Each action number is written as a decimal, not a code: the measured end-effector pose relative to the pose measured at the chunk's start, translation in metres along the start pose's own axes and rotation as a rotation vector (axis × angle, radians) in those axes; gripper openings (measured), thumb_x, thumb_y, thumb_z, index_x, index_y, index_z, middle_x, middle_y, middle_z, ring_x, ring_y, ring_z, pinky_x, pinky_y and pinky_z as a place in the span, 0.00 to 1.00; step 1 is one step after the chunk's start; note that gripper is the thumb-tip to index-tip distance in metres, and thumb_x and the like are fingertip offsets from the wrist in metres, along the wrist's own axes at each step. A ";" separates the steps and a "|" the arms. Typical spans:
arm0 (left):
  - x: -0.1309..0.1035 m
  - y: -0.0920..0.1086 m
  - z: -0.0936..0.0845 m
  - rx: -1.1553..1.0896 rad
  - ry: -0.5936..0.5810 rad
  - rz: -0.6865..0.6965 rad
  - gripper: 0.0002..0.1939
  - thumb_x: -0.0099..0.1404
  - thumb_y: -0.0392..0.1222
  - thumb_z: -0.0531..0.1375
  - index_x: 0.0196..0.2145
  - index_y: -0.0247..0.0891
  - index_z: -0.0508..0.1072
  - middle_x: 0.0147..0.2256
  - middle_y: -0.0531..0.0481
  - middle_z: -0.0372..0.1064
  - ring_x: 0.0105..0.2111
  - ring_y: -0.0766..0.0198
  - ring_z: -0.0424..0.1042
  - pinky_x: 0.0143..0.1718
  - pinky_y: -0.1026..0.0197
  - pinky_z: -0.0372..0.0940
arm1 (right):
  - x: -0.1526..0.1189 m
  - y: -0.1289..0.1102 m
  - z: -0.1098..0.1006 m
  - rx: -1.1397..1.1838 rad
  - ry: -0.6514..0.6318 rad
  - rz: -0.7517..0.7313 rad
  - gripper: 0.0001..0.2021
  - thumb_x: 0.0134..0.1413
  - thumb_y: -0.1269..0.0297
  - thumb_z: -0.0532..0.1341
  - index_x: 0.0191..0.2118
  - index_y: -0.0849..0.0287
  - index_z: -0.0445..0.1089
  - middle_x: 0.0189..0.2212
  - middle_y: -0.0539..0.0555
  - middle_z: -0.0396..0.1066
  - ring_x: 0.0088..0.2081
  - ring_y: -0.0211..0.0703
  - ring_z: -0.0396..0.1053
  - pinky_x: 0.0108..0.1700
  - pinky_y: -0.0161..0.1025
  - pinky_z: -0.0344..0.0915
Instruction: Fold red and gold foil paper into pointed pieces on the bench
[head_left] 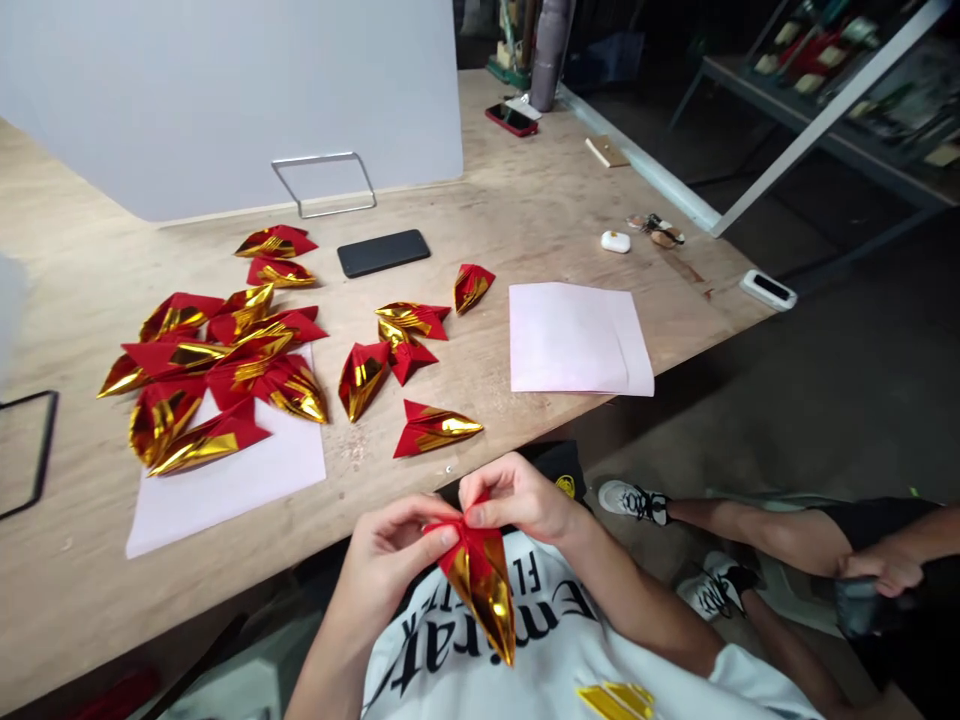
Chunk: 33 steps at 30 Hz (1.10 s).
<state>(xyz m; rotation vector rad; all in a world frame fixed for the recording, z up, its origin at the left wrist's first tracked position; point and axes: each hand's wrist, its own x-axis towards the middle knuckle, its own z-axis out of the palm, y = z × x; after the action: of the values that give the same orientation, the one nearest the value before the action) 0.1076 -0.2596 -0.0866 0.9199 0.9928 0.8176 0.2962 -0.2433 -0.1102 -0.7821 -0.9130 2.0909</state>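
A red and gold folded paper piece point(484, 590) hangs point-down in front of my shirt, off the table's front edge. My left hand point(397, 545) pinches its upper left corner between thumb and fingers. At the top of the same piece, my right hand point(517, 497) grips it with thumb and forefinger, close beside the left. On the table, a similar folded piece point(435, 430) lies just beyond my hands. A heap of such pieces point(240, 365) rests at the left, partly over a white sheet point(289, 475).
The wooden table point(420, 220) carries a black phone point(384, 253), a pink-white paper stack point(577, 340), a red phone point(512, 120) and a white case point(616, 241). A grey panel point(262, 90) stands behind. Another person's legs point(750, 535) are at the right.
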 end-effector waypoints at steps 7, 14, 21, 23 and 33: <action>-0.004 -0.002 -0.001 0.216 0.023 0.337 0.14 0.61 0.37 0.70 0.45 0.47 0.84 0.29 0.48 0.76 0.30 0.62 0.75 0.32 0.65 0.71 | 0.006 0.006 0.002 0.082 0.071 0.054 0.26 0.26 0.49 0.81 0.25 0.62 0.72 0.22 0.46 0.69 0.25 0.32 0.62 0.31 0.33 0.57; 0.004 -0.007 -0.008 0.571 -0.013 0.897 0.21 0.64 0.23 0.62 0.51 0.37 0.80 0.43 0.43 0.70 0.45 0.57 0.73 0.43 0.60 0.74 | 0.016 0.008 0.003 0.198 0.167 0.043 0.33 0.09 0.60 0.85 0.28 0.60 0.69 0.25 0.43 0.71 0.27 0.30 0.64 0.33 0.30 0.60; 0.007 -0.008 -0.007 0.578 0.004 0.996 0.19 0.63 0.18 0.61 0.48 0.33 0.78 0.49 0.42 0.73 0.52 0.54 0.74 0.51 0.56 0.74 | 0.020 0.008 0.012 0.194 0.223 -0.108 0.25 0.16 0.57 0.84 0.22 0.60 0.73 0.23 0.46 0.71 0.28 0.34 0.66 0.35 0.34 0.63; 0.011 -0.005 -0.008 0.587 -0.020 1.006 0.18 0.63 0.18 0.61 0.47 0.31 0.78 0.47 0.42 0.75 0.51 0.54 0.75 0.50 0.56 0.74 | 0.019 0.003 0.012 0.132 0.246 -0.173 0.22 0.20 0.58 0.84 0.23 0.59 0.76 0.24 0.46 0.72 0.29 0.35 0.67 0.35 0.35 0.63; 0.023 0.003 -0.004 0.413 0.139 0.827 0.13 0.64 0.21 0.63 0.40 0.36 0.78 0.38 0.48 0.76 0.41 0.62 0.76 0.44 0.59 0.74 | -0.013 -0.023 0.003 -0.159 0.342 -0.179 0.12 0.57 0.55 0.70 0.41 0.58 0.79 0.39 0.54 0.79 0.42 0.41 0.76 0.48 0.39 0.70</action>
<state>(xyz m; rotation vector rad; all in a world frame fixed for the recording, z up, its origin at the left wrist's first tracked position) 0.1109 -0.2374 -0.0922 1.7001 0.9080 1.4053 0.3092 -0.2432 -0.0875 -1.0612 -0.9277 1.6795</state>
